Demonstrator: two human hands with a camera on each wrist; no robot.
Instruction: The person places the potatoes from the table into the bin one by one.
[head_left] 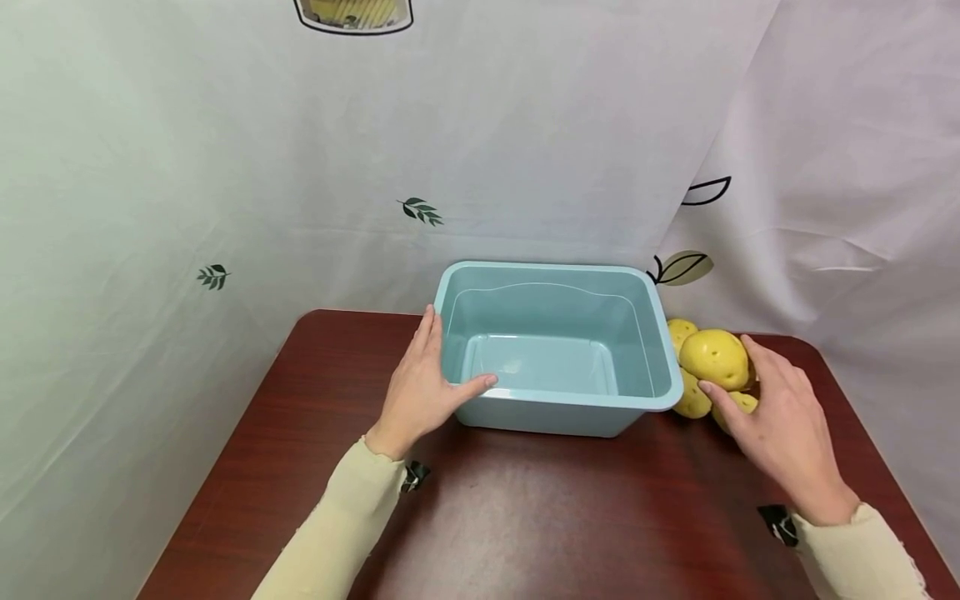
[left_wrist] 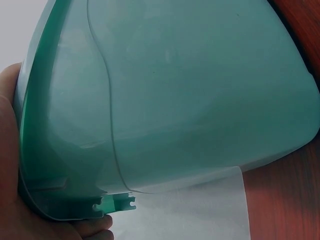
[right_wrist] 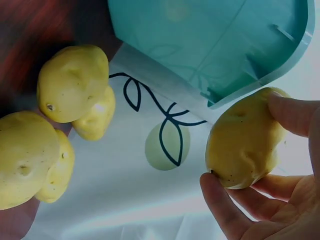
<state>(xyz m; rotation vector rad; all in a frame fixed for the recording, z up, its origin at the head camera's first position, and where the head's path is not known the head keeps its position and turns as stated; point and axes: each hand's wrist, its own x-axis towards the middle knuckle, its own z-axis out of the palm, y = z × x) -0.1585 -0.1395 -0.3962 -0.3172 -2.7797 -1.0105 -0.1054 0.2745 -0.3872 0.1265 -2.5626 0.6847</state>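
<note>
One bench (head_left: 540,508) is carrying a blue plastic tub (head_left: 547,414). The left hand (head_left: 422,385), fingers spread, is seemingly touching it; uneven pressure is risking tipping. The right hand (head_left: 786,421) is pinching a yellow potato (head_left: 714,358) beside the tub; smooth skin is risking a slip.

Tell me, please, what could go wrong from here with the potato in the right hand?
The right hand pinches the rounded potato, which might slip. Moved too low, it could hit the tub nearby. Other potatoes lie loose beside the tub, so a bump might roll them.
</note>
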